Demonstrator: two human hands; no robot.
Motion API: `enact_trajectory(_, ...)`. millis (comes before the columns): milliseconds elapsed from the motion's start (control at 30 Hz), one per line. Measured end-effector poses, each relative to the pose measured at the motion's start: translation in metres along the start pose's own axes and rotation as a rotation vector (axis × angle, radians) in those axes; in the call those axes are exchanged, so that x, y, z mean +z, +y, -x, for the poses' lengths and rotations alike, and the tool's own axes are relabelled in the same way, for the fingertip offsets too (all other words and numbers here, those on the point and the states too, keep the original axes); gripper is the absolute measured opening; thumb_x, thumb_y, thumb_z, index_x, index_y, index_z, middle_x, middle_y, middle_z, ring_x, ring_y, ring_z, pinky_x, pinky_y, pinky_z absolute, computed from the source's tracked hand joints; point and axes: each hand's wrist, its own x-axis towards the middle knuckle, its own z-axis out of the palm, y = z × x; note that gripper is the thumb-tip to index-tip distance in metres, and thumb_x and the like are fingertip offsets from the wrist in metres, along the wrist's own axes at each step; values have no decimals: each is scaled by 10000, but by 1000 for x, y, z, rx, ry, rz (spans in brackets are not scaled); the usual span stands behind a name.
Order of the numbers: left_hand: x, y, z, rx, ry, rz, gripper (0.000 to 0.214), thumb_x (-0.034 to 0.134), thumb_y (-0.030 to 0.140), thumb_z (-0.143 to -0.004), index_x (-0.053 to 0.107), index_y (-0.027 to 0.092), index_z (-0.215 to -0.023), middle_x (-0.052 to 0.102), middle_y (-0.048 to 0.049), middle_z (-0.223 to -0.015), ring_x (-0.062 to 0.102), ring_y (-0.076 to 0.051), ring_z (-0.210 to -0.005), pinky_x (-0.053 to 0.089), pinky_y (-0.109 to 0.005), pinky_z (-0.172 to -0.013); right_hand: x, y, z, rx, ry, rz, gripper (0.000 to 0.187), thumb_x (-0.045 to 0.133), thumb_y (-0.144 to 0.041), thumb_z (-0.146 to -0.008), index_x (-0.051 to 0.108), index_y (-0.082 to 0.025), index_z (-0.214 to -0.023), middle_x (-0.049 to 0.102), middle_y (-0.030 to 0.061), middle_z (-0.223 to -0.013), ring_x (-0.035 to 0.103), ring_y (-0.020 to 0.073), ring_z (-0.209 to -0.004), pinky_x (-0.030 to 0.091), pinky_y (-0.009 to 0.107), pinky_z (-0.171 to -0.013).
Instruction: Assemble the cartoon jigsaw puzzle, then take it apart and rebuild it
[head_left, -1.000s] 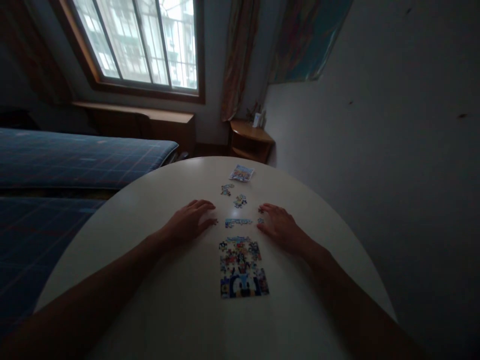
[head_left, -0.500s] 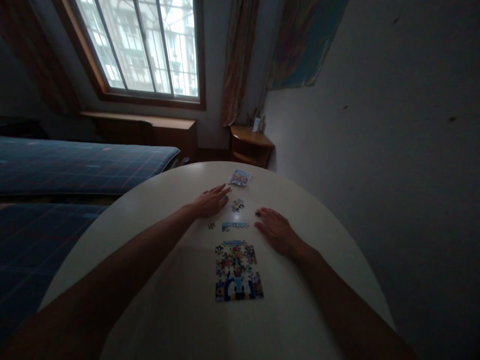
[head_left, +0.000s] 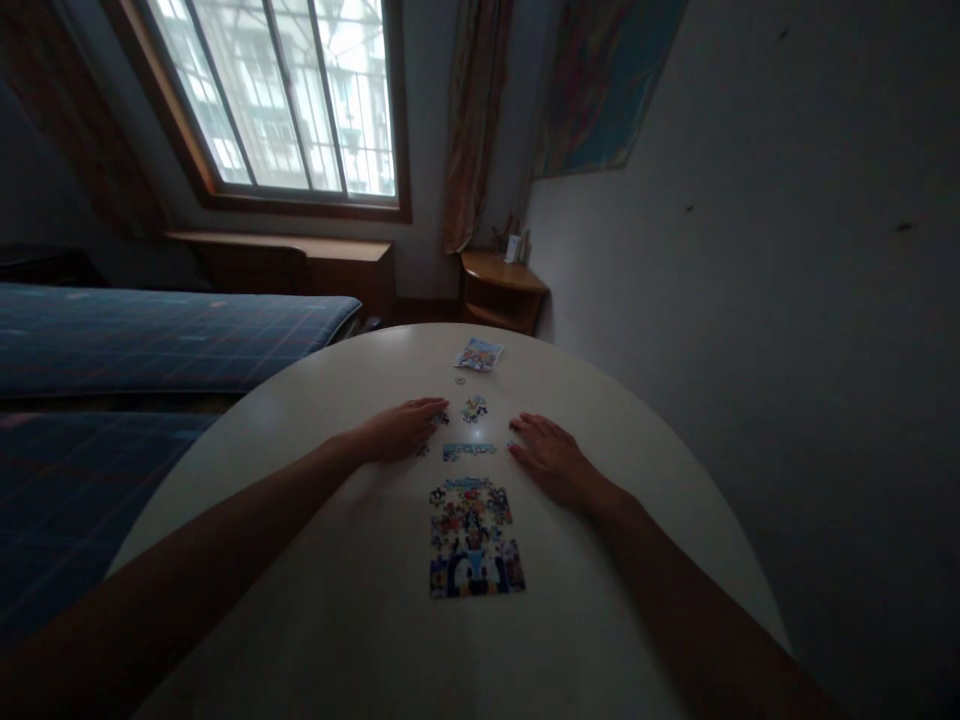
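Note:
My left hand lies low over the table with fingers stretched out, its fingertips at some small dark puzzle pieces. Flat on the right side rests my right hand, fingers extended, with small pieces by its fingertips. Between the hands are a joined cluster of pieces and a bluish joined strip. Nearer to me is a larger, partly assembled jigsaw puzzle with a blue cartoon dog face at its bottom. One loose piece sits beside my left palm, partly hidden.
A colourful picture packet or card lies at the far side of the round white table, with a small ring-like item before it. A bed is at left, a wall at right, and a wooden corner shelf beyond.
My left hand has drawn back toward me and to the left, uncovering the small ring-like item. The dark pieces at its fingers have shifted the same way. My right hand has hardly moved.

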Motion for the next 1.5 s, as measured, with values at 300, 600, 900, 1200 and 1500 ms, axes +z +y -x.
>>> enact_trajectory(300, -4, -3, -6, -104, 118, 80, 382, 522, 269, -883, 584, 175, -1249, 668, -102, -1174, 615, -238, -1072, 470, -377, -966, 0, 1, 0, 2, 2, 4, 594, 280, -534, -1003, 419, -182, -1461, 374, 110, -1560, 297, 265, -1454, 233, 459, -1188)
enact_trajectory(600, -6, 6, -10, -191, 119, 63, 294, 520, 299, -881, 671, 191, -1108, 681, -84, -1067, 650, -214, -911, 501, -323, -836, -1, 1, 1, -1, 3, 7, 588, 274, -537, -1004, 424, -190, -1454, 377, 106, -1559, 295, 259, -1456, 233, 447, -1190)
enact_trajectory(900, -7, 7, -20, -248, 86, 39, 247, 572, 333, -863, 696, 199, -1029, 667, -93, -1060, 642, -249, -965, 499, -340, -864, -4, -1, 1, 2, -8, -1, 585, 287, -520, -1002, 428, -173, -1452, 374, 120, -1558, 297, 262, -1455, 231, 456, -1190)
enact_trajectory(1200, -5, 8, -22, -299, 119, 194, 169, 632, 299, -823, 700, 175, -916, 708, -83, -946, 661, -233, -862, 502, -321, -797, 0, 2, 0, -7, 3, -1, 583, 284, -529, -1005, 436, -182, -1448, 382, 111, -1554, 298, 257, -1454, 230, 452, -1192)
enact_trajectory(1500, -6, 17, -4, -378, 241, 470, 213, 625, 368, -839, 647, 158, -858, 728, -67, -846, 669, -193, -753, 521, -286, -662, -1, 2, 1, 4, -3, -5, 581, 290, -520, -1007, 428, -178, -1456, 377, 113, -1557, 290, 264, -1458, 228, 448, -1192)
